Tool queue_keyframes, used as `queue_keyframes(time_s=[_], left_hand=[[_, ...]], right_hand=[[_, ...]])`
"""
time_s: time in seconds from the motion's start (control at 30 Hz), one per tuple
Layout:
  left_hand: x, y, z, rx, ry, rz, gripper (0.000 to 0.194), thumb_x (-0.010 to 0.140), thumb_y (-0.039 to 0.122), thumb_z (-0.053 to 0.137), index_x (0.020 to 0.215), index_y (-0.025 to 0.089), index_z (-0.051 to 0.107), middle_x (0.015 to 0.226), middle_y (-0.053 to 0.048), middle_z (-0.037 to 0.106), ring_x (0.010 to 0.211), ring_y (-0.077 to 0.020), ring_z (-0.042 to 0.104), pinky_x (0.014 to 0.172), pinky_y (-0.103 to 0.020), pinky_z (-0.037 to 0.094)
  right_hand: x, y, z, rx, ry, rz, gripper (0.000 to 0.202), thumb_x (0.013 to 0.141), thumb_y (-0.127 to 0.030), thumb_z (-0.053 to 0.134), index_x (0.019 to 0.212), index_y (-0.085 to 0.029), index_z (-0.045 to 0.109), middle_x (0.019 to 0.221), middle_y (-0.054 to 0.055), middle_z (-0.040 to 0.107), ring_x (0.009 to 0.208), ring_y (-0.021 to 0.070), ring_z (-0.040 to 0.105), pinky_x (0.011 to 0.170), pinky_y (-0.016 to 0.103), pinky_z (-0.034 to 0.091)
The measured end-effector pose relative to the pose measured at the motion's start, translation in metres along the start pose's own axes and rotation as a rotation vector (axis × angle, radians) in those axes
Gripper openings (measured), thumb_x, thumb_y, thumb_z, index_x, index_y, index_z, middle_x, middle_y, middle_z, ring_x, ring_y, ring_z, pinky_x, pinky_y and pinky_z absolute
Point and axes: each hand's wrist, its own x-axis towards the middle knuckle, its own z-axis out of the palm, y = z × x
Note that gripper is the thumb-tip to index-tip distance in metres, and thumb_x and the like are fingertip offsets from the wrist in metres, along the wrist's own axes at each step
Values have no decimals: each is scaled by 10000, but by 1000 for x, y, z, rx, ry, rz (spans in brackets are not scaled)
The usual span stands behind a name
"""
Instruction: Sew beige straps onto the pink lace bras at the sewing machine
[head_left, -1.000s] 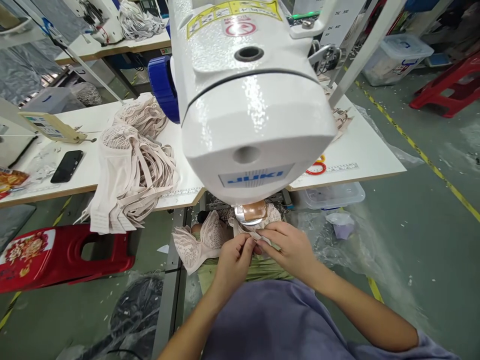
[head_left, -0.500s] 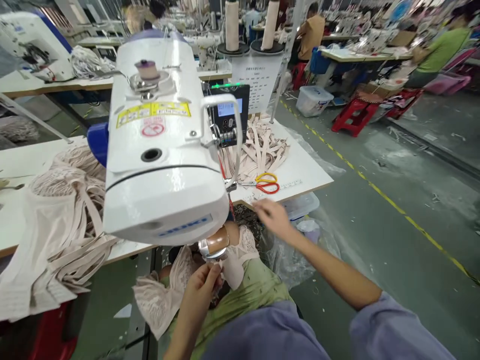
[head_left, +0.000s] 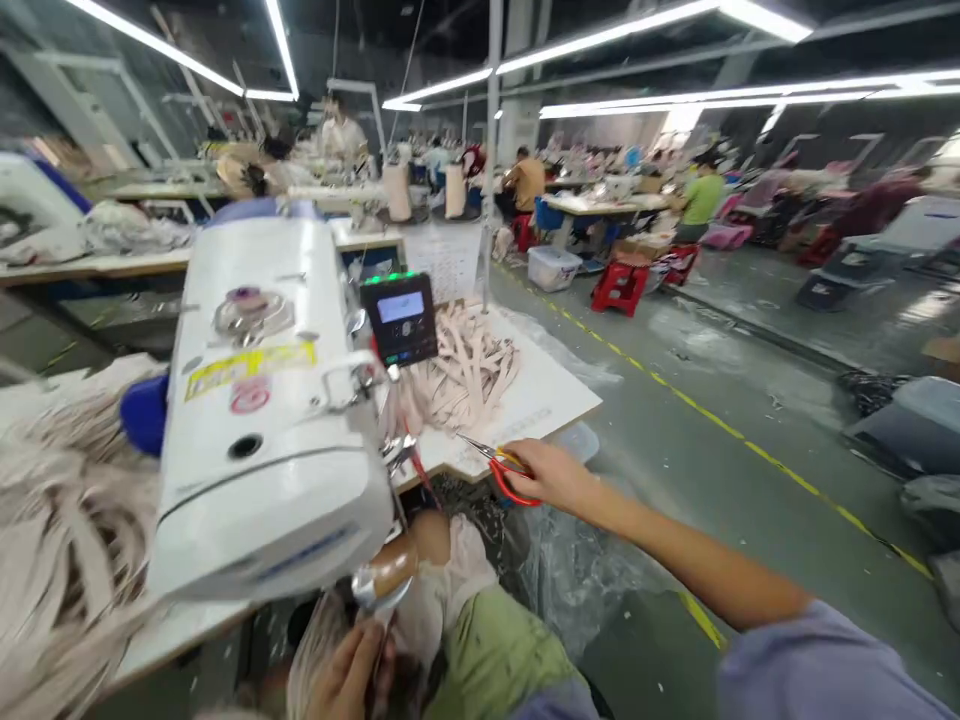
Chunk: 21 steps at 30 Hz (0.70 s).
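My right hand (head_left: 551, 475) grips the scissors (head_left: 504, 465) by their red and yellow handles, just over the table's front edge. The blades point left toward the beige straps (head_left: 472, 365). My left hand (head_left: 352, 672) is closed on a beige bra (head_left: 420, 625), below the head of the white sewing machine (head_left: 277, 490). Much of the bra lies over my lap and its far side is blurred. The round metal end of the machine's arm (head_left: 382, 580) sits just above my left fingers.
A pile of beige garments (head_left: 67, 530) covers the table's left side. Behind the machine stands a small control screen (head_left: 399, 315). Clear plastic (head_left: 574, 560) hangs below the table's right end. Red stools (head_left: 619, 288) and a plastic bin (head_left: 553, 268) stand farther off, with people seated beyond.
My right hand has taken hold of the scissors and raised them off the table. The head view has tilted up, showing more of the room. My left hand still holds the bra.
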Motion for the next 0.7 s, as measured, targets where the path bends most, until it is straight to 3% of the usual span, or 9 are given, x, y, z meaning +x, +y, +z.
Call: queue_keyframes(time_s=[0.1, 0.13, 0.23, 0.37, 0.5, 0.6, 0.7], left_hand=[[-18, 9, -2, -111, -57, -52, 532, 554, 695, 776, 592, 191, 608, 538, 30, 531, 490, -96, 418, 455, -218, 315], [-20, 11, -2, -127, -121, -41, 524, 597, 679, 757, 599, 182, 592, 535, 37, 507, 486, -82, 398, 462, -206, 300], [-19, 15, -2, -149, -94, -67, 489, 641, 635, 732, 621, 167, 589, 540, 39, 492, 482, -72, 379, 470, -201, 279], [-21, 16, -5, -158, -92, -62, 430, 685, 578, 701, 646, 166, 586, 592, 18, 528, 502, -78, 388, 487, -213, 273], [-26, 16, -5, -155, -117, -44, 393, 711, 550, 682, 665, 173, 582, 635, 6, 554, 526, -88, 401, 512, -227, 289], [-26, 13, -5, -139, -128, -46, 359, 721, 519, 688, 687, 173, 600, 650, 0, 574, 540, -97, 419, 529, -237, 308], [-25, 9, -8, -122, -133, -58, 298, 731, 457, 698, 684, 175, 613, 652, -6, 584, 547, -106, 421, 531, -247, 312]], right_hand=[[-50, -25, 15, 217, -72, -79, 315, 842, -247, 565, 1144, -196, 639, 1026, 68, 719, 896, 204, 684, 779, 288, 521], [-61, -33, 20, 268, -120, -120, 343, 817, -249, 578, 1151, -202, 642, 1034, 69, 718, 882, 203, 688, 776, 293, 530], [-79, -52, 41, 301, -192, -180, 378, 773, -236, 581, 1144, -203, 646, 1109, 89, 706, 830, 206, 696, 737, 322, 561], [-81, -73, 68, 295, -101, -212, 336, 806, -247, 561, 1128, -212, 649, 1122, 98, 710, 772, 205, 698, 683, 341, 584], [-72, -85, 78, 316, -25, -247, 315, 826, -248, 580, 1132, -210, 645, 1137, 102, 703, 859, 213, 703, 705, 328, 589], [-64, -90, 78, 360, -61, -269, 328, 839, -220, 567, 1160, -203, 636, 1144, 107, 699, 874, 213, 697, 715, 328, 585], [-61, -89, 76, 410, -145, -271, 341, 886, -243, 530, 1215, -223, 615, 1153, 107, 695, 747, 189, 681, 665, 323, 572]])
